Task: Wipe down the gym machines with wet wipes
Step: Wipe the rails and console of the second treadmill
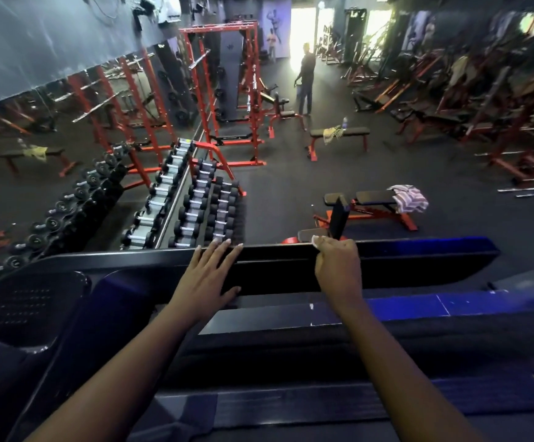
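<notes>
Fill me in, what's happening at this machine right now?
A person works at a black gym machine. The right hand grips a white wipe against the top edge of its front bar; the left hand rests flat on that bar, fingers straight. A dumbbell rack stands just beyond.

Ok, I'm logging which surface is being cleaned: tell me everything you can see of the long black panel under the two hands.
The black panel is a long bar running across the view, smooth and glossy like moulded plastic, with a rounded top edge and a blue sheen at its right end. The left hand lies flat on its top with straight fingers; the right hand grips a white wipe held against its top edge. Beyond it stands a dumbbell rack.
</notes>
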Motion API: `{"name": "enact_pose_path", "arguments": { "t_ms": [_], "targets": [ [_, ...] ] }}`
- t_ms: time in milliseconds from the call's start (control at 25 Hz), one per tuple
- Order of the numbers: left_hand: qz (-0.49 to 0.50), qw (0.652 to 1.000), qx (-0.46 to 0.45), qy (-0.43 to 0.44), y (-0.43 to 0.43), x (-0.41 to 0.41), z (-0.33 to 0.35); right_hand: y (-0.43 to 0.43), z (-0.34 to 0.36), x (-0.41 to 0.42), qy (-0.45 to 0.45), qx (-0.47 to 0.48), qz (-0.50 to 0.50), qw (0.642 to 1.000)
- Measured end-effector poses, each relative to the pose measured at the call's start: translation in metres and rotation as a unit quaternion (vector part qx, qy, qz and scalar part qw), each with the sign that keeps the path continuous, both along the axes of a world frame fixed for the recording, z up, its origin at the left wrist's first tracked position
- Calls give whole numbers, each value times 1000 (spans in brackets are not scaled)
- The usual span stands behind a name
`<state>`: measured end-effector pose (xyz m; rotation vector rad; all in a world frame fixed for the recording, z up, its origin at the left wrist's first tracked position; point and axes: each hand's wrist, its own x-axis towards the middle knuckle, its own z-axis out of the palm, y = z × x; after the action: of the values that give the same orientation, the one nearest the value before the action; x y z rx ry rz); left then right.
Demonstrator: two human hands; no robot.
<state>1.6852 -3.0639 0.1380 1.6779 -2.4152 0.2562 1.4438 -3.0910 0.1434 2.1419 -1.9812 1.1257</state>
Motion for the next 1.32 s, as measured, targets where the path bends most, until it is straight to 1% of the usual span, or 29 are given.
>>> {"name": "enact_pose_path", "arguments": {
  "t_ms": [40, 80, 160, 200, 240, 360, 440, 560, 640, 680, 760, 840, 920, 1000, 1120, 1200, 1320],
  "targets": [
    [-2, 1000, -1, -2, -1, 3, -3, -2, 7, 8, -4, 5, 16, 1000],
    [-6, 1000, -3, -6, 0, 5, -5, -2, 13, 24, -3, 0, 53, 999],
    [-11, 1000, -11, 1, 0, 6, -6, 3, 18, 66, 35, 13, 143, 989],
    [-12, 1000, -16, 4, -1, 6, -7, 6, 17, 80, 60, 19, 174, 983],
    [-13, 1000, -20, 4, 0, 4, -7, 5, 15, 87, 77, 20, 184, 980],
    [-17, 999, -33, -1, -1, 4, -7, -8, 9, 67, 93, 23, 138, 986],
    [-15, 1000, -22, 5, -1, 4, -6, -11, 5, 42, 87, 18, 97, 991],
    [-7, 1000, -21, 16, -2, 3, -8, -11, 0, -4, 50, -12, 11, 999],
    [-4, 1000, -20, 17, -2, 3, -7, -11, 4, -19, 10, 14, -44, 999],
    [-3, 1000, -17, 16, -2, 2, -8, -9, 8, -13, -10, 11, -45, 999],
    [0, 1000, -12, 14, -3, 3, -8, 4, 6, 24, -24, -26, 27, 999],
    [2, 1000, -6, 20, -3, 2, -7, 24, -6, 69, -4, -45, 103, 994],
    [7, 999, -3, 35, -4, -3, -7, 34, -14, 80, 5, -58, 128, 990],
    [12, 999, 0, 52, -7, -11, -5, 32, -21, 59, 2, -54, 107, 993],
    [-39, 998, -25, 45, -15, -32, 3, 29, -25, 16, 6, -34, 47, 998],
    [-72, 997, -8, 41, -26, -47, 4, 27, -25, -8, 4, -24, 16, 1000],
    [-83, 996, 24, 32, -39, -66, 2, 27, -19, -48, -1, -27, -29, 999]
  ]
}}
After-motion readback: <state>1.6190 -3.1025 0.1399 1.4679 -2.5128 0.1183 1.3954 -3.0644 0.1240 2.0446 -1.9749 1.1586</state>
